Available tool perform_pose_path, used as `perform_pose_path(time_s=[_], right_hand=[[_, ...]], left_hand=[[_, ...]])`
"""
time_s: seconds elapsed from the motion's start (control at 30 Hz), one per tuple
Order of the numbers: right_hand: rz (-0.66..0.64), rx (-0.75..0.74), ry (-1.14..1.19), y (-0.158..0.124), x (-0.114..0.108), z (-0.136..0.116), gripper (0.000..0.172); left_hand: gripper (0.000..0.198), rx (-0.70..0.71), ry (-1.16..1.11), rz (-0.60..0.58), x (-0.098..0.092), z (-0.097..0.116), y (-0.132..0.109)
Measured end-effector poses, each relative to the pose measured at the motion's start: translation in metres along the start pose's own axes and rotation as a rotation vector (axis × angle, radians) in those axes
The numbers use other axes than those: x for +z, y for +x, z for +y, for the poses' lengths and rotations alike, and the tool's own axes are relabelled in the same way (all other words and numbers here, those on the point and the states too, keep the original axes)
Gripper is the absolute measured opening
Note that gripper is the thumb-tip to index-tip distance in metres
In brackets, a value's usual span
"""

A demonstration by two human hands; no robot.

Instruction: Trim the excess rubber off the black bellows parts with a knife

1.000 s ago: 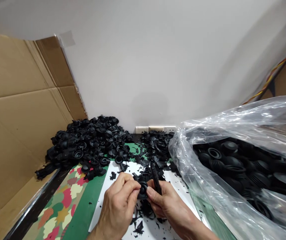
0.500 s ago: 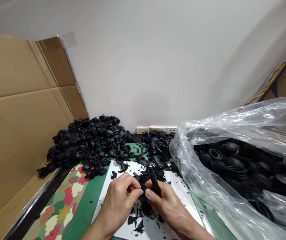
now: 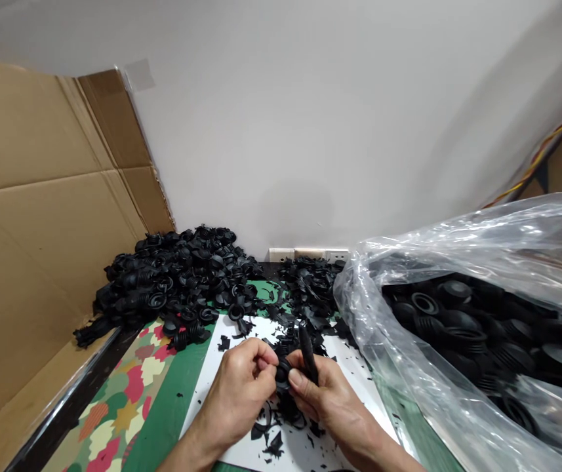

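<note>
My left hand (image 3: pixel 244 377) is closed, its thumb and fingers pinching the left edge of a round black ribbed rubber part (image 3: pixel 283 372). From the other side my right hand (image 3: pixel 324 390) grips the same part between thumb and fingers. A dark pen-like tool (image 3: pixel 307 351) also sits in my right hand, pointing up and away; its working tip cannot be made out. Both hands are over a white sheet (image 3: pixel 202 400) strewn with black rubber scraps (image 3: pixel 275 446). More black pieces lie just beyond the fingers, partly hidden by them.
A large heap of black ribbed rubber parts (image 3: pixel 182 275) stands at the back left, beside a cardboard panel (image 3: pixel 49 190). Black trimmings (image 3: pixel 313 282) are piled near the wall sockets (image 3: pixel 309 254). On the right, a clear plastic bag (image 3: pixel 374 321) holds more black parts.
The rubber part has turned so that its round face shows between my hands. The pen-like tool has tipped slightly to the right and stands more upright.
</note>
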State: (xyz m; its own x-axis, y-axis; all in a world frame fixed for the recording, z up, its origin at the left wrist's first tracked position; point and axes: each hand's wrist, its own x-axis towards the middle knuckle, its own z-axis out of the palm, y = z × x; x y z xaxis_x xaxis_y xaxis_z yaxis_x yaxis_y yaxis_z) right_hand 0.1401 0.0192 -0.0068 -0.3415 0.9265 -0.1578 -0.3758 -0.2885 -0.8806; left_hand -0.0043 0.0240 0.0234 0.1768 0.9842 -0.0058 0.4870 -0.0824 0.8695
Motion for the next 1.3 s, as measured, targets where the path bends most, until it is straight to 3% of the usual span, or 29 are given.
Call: perform_pose_path(time_s=[0.17, 0.37, 0.53, 0.7, 0.83, 1.0, 1.3], right_hand=[[0.033, 0.055, 0.004, -0.002, 0.0, -0.004, 0.055], [0.042, 0.024, -0.005, 0.002, -0.001, 0.006, 0.052], [0.045, -0.025, -0.004, 0.004, -0.002, 0.008, 0.05], [0.041, 0.028, 0.027, 0.003, -0.002, 0.002, 0.052], [0.016, 0.041, 0.063, 0.001, -0.005, 0.004, 0.045], [0.021, 0.052, 0.075, 0.001, -0.007, 0.006, 0.043], [0.109, 0.008, -0.076, 0.003, 0.002, 0.006, 0.039]], left_hand=[[0.005, -0.046, -0.047, -0.089, -0.007, 0.009, 0.0], [0.007, -0.026, 0.107, -0.012, -0.003, 0.007, 0.001], [0.009, -0.043, -0.023, 0.038, 0.006, 0.0, 0.004], [0.006, -0.09, -0.159, -0.049, -0.001, 0.005, 0.004], [0.012, 0.072, 0.124, 0.007, -0.008, 0.014, -0.003], [0.021, 0.324, 0.536, 0.077, -0.004, 0.013, -0.013], [0.026, 0.557, 1.07, 0.163, 0.009, 0.008, -0.017]])
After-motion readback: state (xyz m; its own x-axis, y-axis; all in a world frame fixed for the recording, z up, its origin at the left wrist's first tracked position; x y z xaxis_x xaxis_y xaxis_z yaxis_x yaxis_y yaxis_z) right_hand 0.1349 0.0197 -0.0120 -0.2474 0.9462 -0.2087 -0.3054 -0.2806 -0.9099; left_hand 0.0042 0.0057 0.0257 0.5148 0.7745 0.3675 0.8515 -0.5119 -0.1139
